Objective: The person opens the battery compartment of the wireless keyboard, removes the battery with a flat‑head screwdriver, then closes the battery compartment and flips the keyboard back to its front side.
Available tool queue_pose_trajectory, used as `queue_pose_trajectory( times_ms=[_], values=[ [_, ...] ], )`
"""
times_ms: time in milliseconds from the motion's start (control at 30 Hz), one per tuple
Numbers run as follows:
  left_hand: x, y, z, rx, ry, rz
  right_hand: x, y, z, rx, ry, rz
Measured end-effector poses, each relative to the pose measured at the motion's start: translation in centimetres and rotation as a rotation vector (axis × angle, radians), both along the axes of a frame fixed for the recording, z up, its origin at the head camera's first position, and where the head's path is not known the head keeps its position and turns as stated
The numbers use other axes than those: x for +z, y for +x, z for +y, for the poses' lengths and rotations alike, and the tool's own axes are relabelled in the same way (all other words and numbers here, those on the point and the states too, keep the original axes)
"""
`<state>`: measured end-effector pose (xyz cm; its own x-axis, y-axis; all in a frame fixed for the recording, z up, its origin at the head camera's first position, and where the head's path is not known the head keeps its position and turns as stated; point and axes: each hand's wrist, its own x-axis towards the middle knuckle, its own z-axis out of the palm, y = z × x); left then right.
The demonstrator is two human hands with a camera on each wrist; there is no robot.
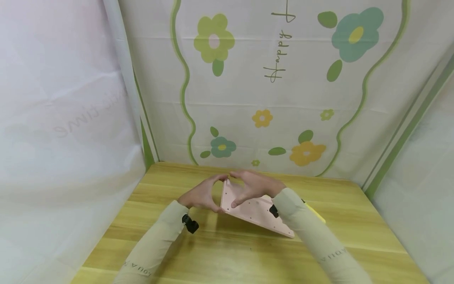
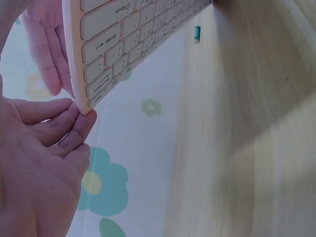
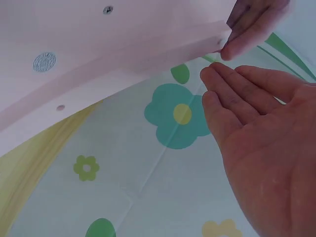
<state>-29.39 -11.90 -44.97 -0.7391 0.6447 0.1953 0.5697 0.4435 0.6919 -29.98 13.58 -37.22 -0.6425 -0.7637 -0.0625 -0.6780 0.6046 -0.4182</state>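
Observation:
A pale pink keyboard [image 1: 253,211] is held tilted over the table, its screw-dotted underside towards the head camera. Its keys [image 2: 133,37] show in the left wrist view. My left hand [image 1: 203,195] grips the keyboard's left end, thumb at the near corner and fingertips at the far one. Over the underside is my right hand [image 1: 253,185], thumb spread from the fingers. In the right wrist view the right hand [image 3: 266,113] has nearly straight fingers beside the keyboard's raised rear edge [image 3: 143,61]; whether its thumb touches the underside I cannot tell.
A small green-and-white battery [image 2: 197,34] lies on the wooden table [image 1: 220,256]. Something yellow [image 1: 315,213] shows partly behind my right forearm. Flower-printed white cloth [image 1: 241,86] hangs along the back, with white cloth at both sides.

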Motion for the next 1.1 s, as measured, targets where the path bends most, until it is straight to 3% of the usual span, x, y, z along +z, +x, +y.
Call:
queue_pose_trajectory(
  times_ms=[300, 800, 1100],
  values=[
    [0.5, 0.0, 0.5, -0.002, 0.034, -0.010, -0.7, 0.3, -0.4, -0.011, 0.006, 0.003],
    [-0.1, -0.1, 0.6, 0.025, 0.060, 0.007, -1.8, 1.2, -1.5, -0.056, 0.085, 0.129],
    [-0.4, 0.0, 0.7, 0.006, 0.188, -0.063, -1.6, 0.7, -1.7, -0.043, 0.051, 0.158]
  ],
)
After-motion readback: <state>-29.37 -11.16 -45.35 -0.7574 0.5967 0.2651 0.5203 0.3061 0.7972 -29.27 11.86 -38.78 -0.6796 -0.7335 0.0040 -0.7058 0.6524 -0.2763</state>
